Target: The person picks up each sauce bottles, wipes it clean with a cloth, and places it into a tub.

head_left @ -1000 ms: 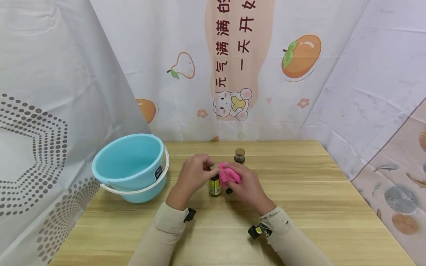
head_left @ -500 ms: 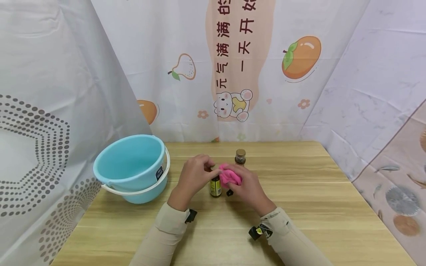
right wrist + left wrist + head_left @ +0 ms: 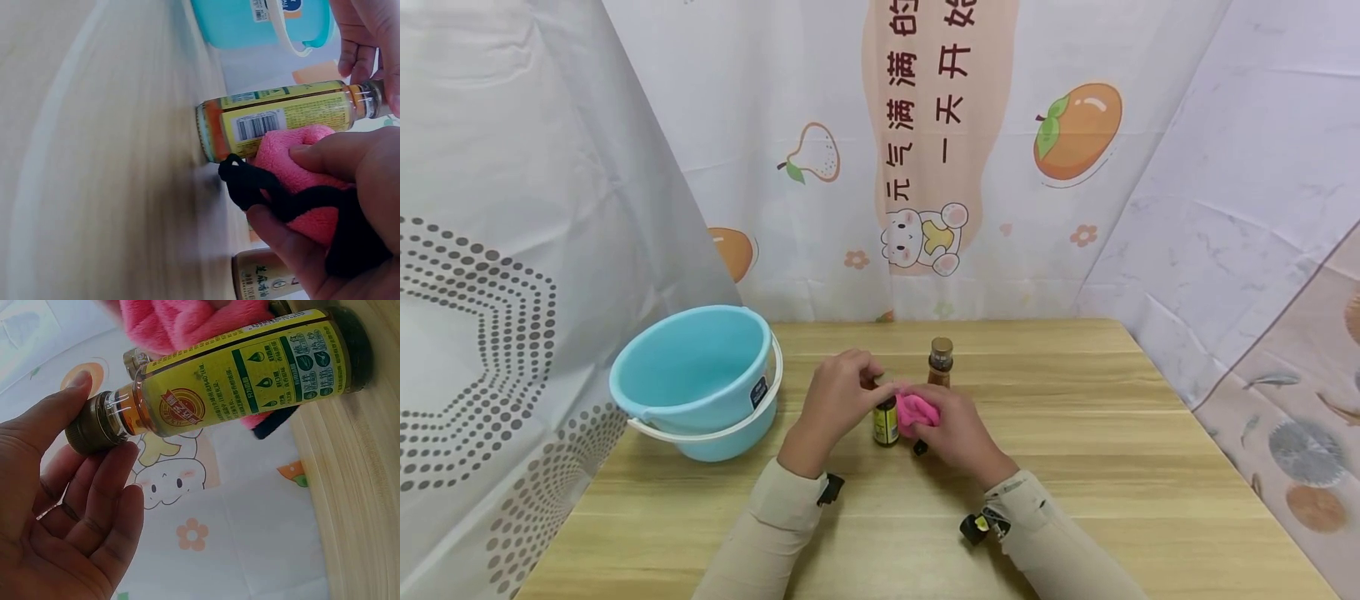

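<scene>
A glass bottle (image 3: 886, 423) with a yellow label and a dark cap (image 3: 94, 428) stands upright near the middle of the table. My left hand (image 3: 831, 404) pinches the cap between thumb and fingers. In my right hand (image 3: 962, 433) is a bunched pink cloth (image 3: 284, 156), fluffy, with a black band and loop (image 3: 250, 184). The right wrist view has the cloth up against the bottle's label side, thumb on top of it. The hands hide part of the bottle's neck in the head view.
Behind my right hand stands a second bottle, sesame oil (image 3: 941, 360), with a gold-brown cap. A light blue bucket (image 3: 715, 447) with a white handle is at the table's left. Printed curtains (image 3: 820, 217) hang behind the wooden table (image 3: 1075, 467).
My right hand has turned and shifted slightly with the cloth along the bottle, so more of the bottle behind shows. The left hand keeps its pinch on the cap.
</scene>
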Demonstrator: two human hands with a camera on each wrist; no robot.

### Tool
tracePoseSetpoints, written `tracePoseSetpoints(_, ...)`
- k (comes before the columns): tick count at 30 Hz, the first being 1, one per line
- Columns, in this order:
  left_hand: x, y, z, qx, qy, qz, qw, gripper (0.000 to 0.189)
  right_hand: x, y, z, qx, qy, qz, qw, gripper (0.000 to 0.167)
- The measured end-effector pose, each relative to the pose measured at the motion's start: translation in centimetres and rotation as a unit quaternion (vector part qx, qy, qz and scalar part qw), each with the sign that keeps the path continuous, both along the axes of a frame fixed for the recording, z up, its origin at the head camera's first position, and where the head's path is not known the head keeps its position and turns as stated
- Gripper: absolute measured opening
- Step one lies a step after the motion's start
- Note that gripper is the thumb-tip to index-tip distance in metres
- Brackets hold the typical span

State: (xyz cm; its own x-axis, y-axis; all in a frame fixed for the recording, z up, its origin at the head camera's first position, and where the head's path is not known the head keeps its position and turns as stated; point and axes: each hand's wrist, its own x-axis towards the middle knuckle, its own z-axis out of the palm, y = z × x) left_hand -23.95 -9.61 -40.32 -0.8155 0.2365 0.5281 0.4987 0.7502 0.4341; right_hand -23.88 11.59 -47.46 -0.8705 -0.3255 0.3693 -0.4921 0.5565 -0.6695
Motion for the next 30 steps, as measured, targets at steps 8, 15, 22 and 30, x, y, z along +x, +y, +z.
tracePoseSetpoints(8, 0.12, -0.07, -0.27, 0.000, 0.017, 0.000, 0.9998, 0.028, 0.31, -0.29, -0.49, 0.019, 0.004, -0.001, 0.9998, 0.055)
tracePoseSetpoints(15, 0.20, 0.05, -0.45, 0.000, 0.019, 0.001, 0.9998, 0.029, 0.39, -0.23, -0.54, 0.027, 0.002, -0.008, 0.9996, 0.055)
tracePoseSetpoints(22, 0.04, 0.07, -0.57, -0.002, 0.026, 0.000, 0.9997, 0.030, 0.19, 0.02, -0.66, 0.038, 0.003, -0.011, 0.9992, 0.056)
tracePoseSetpoints(30, -0.02, -0.02, -0.49, -0.005, 0.029, 0.003, 0.9996, 0.030, 0.15, -0.04, -0.28, 0.023, 0.002, -0.008, 0.9997, 0.053)
